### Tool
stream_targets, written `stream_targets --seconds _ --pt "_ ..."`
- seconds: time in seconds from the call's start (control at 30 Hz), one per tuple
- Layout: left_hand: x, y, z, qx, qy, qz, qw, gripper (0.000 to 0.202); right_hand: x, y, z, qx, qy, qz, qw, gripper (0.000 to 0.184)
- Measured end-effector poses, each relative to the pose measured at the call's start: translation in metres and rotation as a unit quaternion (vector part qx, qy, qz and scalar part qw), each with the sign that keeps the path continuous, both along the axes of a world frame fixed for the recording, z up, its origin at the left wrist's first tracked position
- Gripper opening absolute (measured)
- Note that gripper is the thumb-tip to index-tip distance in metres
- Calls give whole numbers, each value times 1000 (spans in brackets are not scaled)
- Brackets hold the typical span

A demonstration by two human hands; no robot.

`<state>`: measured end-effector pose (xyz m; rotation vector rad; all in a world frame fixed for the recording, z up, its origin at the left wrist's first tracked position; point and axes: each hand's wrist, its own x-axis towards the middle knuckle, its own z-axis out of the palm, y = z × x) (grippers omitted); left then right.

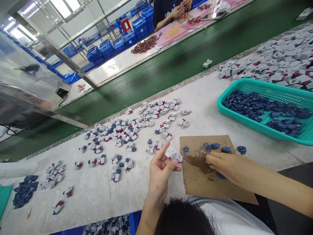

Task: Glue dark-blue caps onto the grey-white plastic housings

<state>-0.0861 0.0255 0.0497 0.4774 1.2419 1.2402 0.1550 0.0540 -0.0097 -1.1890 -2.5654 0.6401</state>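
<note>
A light-grey plastic part (172, 153) is sitting in the left hand (161, 168), whose grip is clamping it between thumb and fingers. At three o'clock, the right hand (225, 162) is reaching onto a wet cardboard sheet (198, 184); I cannot tell its grip's state. Navy pieces (226, 149) are lying beside it. A teal basket (264, 129) is standing towards two o'clock; grey-and-red assemblies (124, 130) are covering the surface (90, 189) towards ten.

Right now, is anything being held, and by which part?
The left hand pinches a white piece by its lower edge. Whether the right hand holds anything is hidden.
</note>
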Motion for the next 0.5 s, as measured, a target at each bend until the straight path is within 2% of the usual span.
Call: stream_targets --seconds 0.1,0.2,0.27,0.33,0.5 --pt "7 -2 8 14 -45 -38 998 46 -4 -1 37 -67 131 -51 988 23" --pt "13 -3 13 33 -65 -67 995 39 -15 -7 79 -132 281 -127 942 31" --pt "15 -4 15 48 -70 -81 993 35 -23 -10 96 -143 318 -138 927 35" --pt "17 -5 17 58 -75 -92 991 31 -28 -11 102 -149 329 -131 923 33" --pt "19 -10 24 52 -77 -108 990 34 -29 -10 96 -154 321 -125 926 32"
